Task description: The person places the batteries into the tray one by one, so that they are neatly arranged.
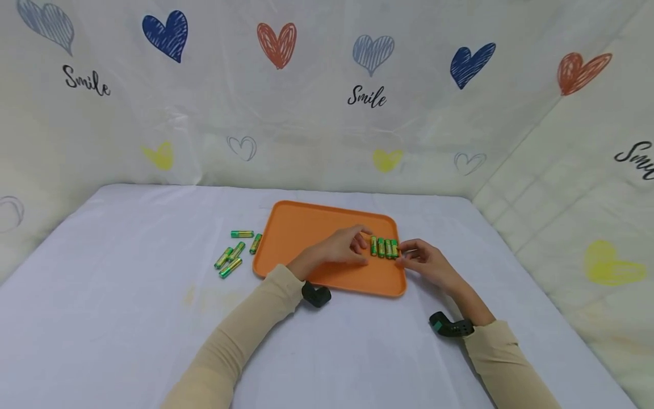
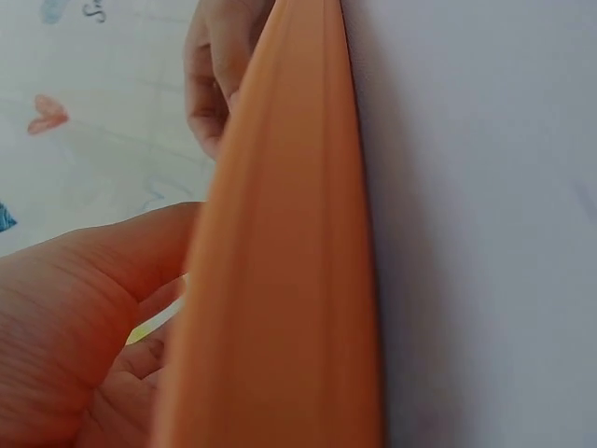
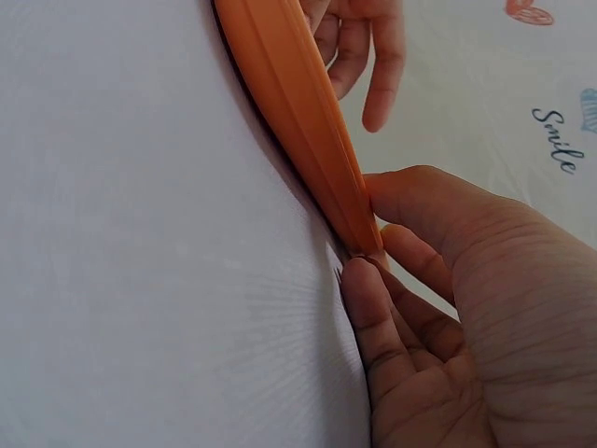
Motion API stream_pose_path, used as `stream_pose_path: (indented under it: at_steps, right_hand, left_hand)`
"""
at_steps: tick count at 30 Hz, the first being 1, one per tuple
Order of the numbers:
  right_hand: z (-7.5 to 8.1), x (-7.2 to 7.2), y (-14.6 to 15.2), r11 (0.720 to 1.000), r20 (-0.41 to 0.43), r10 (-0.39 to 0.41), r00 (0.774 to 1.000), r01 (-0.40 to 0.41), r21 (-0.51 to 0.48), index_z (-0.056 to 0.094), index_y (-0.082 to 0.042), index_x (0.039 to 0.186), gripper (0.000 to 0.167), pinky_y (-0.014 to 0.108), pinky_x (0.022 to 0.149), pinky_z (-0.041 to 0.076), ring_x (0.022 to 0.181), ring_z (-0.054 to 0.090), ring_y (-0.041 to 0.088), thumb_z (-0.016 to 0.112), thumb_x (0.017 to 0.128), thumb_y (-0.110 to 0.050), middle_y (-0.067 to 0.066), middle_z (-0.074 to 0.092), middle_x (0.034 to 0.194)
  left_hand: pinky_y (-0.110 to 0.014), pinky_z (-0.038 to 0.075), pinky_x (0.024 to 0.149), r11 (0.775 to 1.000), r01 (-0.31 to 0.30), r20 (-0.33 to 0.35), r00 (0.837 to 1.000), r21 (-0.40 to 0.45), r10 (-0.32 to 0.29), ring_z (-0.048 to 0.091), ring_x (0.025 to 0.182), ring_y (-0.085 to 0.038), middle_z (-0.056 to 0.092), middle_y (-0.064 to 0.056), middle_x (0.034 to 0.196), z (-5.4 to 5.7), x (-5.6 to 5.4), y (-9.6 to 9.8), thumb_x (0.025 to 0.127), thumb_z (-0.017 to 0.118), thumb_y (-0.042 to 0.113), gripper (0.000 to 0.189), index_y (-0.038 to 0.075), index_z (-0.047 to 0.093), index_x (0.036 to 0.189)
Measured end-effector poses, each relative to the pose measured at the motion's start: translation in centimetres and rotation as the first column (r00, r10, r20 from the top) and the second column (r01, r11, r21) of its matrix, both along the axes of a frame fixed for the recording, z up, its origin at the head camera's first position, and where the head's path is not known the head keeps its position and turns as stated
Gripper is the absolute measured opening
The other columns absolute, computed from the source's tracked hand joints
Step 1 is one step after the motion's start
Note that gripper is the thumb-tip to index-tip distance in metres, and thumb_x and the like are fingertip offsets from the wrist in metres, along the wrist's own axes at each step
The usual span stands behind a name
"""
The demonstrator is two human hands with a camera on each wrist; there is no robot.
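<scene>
Head view: a row of green batteries (image 1: 381, 247) sits at the right end of the orange tray (image 1: 317, 221) on the worktop (image 1: 128, 318), long axes running near to far. Left hand (image 1: 342, 247) just left of the row, fingers loosely bent, thumb apart, nothing seen in it. Right hand (image 1: 429, 264) is nearer, at the row's right end; can't tell from here if it's pinching the end battery. Loose batteries (image 1: 230, 268) left of tray.

Left wrist view: tray wall hides the batteries, plus the left thumb's tip.

Right wrist view: right thumb at the tray rim, fingers bent; no battery visible.
</scene>
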State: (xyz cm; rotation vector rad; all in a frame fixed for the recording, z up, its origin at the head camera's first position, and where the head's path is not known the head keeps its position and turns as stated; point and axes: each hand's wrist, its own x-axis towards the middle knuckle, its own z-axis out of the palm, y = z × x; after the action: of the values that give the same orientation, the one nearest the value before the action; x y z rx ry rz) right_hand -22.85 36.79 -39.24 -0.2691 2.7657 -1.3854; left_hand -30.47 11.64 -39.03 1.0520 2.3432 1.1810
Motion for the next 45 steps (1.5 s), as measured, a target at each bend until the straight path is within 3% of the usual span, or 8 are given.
stream_pose_path:
  at_steps: [9,16,22,34,45]
  right_hand:
    - [-0.4,-0.5,0.2,0.999,0.002,-0.019,1.0,0.019,0.037,0.054,0.001,0.125,0.045,0.02,0.076,0.047,0.091,0.055,0.016,0.07,0.092,-0.024,0.017,0.059,0.115]
    - [-0.3,-0.3,0.2,0.998,0.0,-0.028,1.0,0.028,0.049,0.055,0.0,0.125,0.046,0.019,0.076,0.046,0.091,0.055,0.015,0.071,0.091,-0.026,0.016,0.058,0.115]
    - [-0.3,-0.3,0.2,0.999,-0.009,-0.01,1.0,0.01,0.042,0.055,0.001,0.125,0.044,0.019,0.075,0.046,0.089,0.055,0.013,0.07,0.092,-0.024,0.015,0.058,0.112]
    - [-0.6,-0.5,0.2,0.999,-0.008,-0.003,1.0,0.003,0.038,0.054,0.001,0.126,0.045,0.019,0.076,0.046,0.09,0.055,0.013,0.069,0.092,-0.024,0.017,0.057,0.114]
    - [-0.6,-0.5,0.1,1.0,-0.005,-0.005,1.0,0.005,0.024,0.054,0.002,0.126,0.044,0.019,0.075,0.045,0.09,0.055,0.012,0.069,0.092,-0.022,0.018,0.057,0.116]
  left_hand:
    - [-0.02,0.05,0.084,1.0,0.019,0.024,1.0,0.004,-0.019,0.06,0.094,-0.014,0.06,-0.005,0.105,0.2,-0.3,-1.7,0.086,0.076,0.013,0.056,0.005,0.048,0.134]
    - [-0.021,0.05,0.084,1.0,0.03,-0.01,0.999,-0.003,-0.03,0.061,0.094,-0.016,0.063,-0.006,0.102,0.6,-0.2,-3.3,0.087,0.075,0.014,0.044,0.004,0.056,0.126]
    - [-0.021,0.049,0.084,1.0,0.006,-0.024,1.0,-0.028,-0.007,0.06,0.092,-0.015,0.064,-0.005,0.098,0.6,-0.2,-4.8,0.088,0.074,0.015,0.035,0.004,0.06,0.118]
    - [-0.022,0.049,0.087,0.995,-0.042,-0.051,0.998,-0.087,0.038,0.059,0.094,-0.015,0.064,-0.002,0.098,0.7,0.0,-7.8,0.09,0.072,0.018,0.032,0.007,0.062,0.118]
    - [-0.025,0.05,0.086,0.998,-0.053,-0.098,0.994,-0.029,0.05,0.059,0.092,-0.015,0.065,-0.002,0.1,0.6,0.3,-9.9,0.093,0.068,0.015,0.026,0.006,0.064,0.117]
